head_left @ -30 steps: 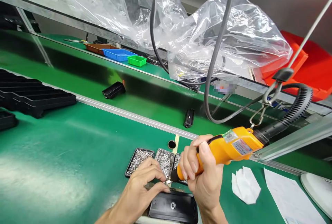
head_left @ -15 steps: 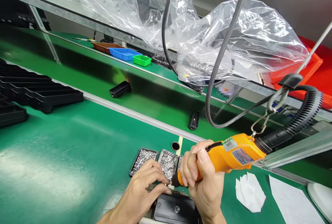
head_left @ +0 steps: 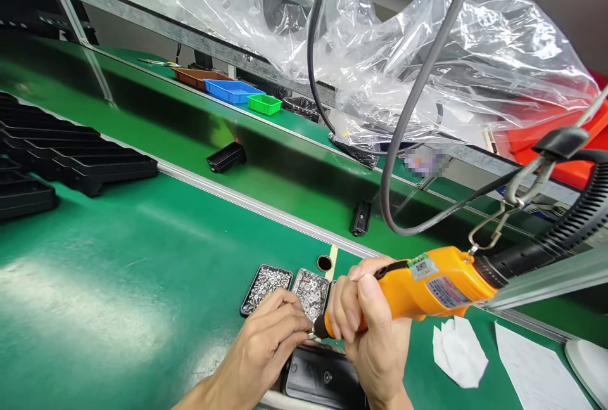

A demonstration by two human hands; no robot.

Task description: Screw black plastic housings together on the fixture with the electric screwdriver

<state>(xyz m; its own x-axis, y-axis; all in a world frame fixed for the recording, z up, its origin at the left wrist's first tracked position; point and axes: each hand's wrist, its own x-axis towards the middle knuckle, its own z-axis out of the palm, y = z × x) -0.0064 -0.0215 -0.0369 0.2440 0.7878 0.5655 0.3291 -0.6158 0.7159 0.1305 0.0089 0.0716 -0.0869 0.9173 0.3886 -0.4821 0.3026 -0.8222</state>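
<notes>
My right hand (head_left: pixel 373 334) is wrapped round an orange electric screwdriver (head_left: pixel 430 283) that hangs from a hook and a coiled black cable. Its tip points left and down at the top edge of a black plastic part (head_left: pixel 318 378) lying at the near table edge. My left hand (head_left: pixel 266 346) rests on that part with fingers pinched right at the driver tip, on something too small to name. Just behind the hands stand small black trays of screws (head_left: pixel 266 280) and washers (head_left: pixel 311 286).
Stacked black trays (head_left: pixel 71 166) lie at the left. Two black parts (head_left: pixel 227 156) (head_left: pixel 361 217) sit on the conveyor belt behind. White tissue (head_left: pixel 458 350) and paper (head_left: pixel 536 369) lie at the right. Clear plastic sheeting (head_left: pixel 427 61), grey cables, coloured bins (head_left: pixel 232 90) lie beyond.
The hands and screwdriver stay together at the black part; the driver tip has dropped slightly. The view has shifted a little, moving everything to the right.
</notes>
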